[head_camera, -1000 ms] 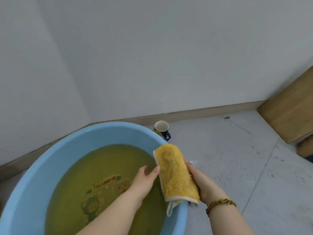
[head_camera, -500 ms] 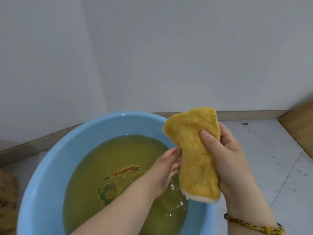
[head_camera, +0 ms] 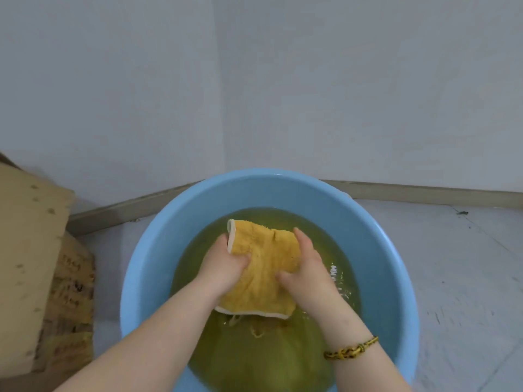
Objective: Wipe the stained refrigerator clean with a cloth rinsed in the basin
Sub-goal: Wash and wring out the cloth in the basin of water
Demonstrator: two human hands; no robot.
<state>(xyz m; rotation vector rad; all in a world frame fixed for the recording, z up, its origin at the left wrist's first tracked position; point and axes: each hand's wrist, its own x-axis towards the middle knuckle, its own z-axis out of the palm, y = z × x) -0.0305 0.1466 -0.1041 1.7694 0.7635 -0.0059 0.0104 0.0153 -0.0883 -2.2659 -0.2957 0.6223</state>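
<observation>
The yellow cloth [head_camera: 264, 267] is being gripped by the left hand [head_camera: 226, 267] and right hand [head_camera: 307, 271] over the blue basin [head_camera: 141, 267]; murky water [head_camera: 268, 357] is probably being carried along, so new streaks are being risked.

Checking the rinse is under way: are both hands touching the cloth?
Touching. The head view shows the left hand and right hand each gripping the yellow cloth over the basin.

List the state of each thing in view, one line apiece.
basin, upright on the floor, part filled.
water, murky yellow-green, rippled on the right.
cloth, crumpled, gripped by both hands low over the water.
left hand, fingers curled round the cloth's left part.
right hand, fingers curled round the cloth's right part.
bracelet, worn on the right wrist.
</observation>
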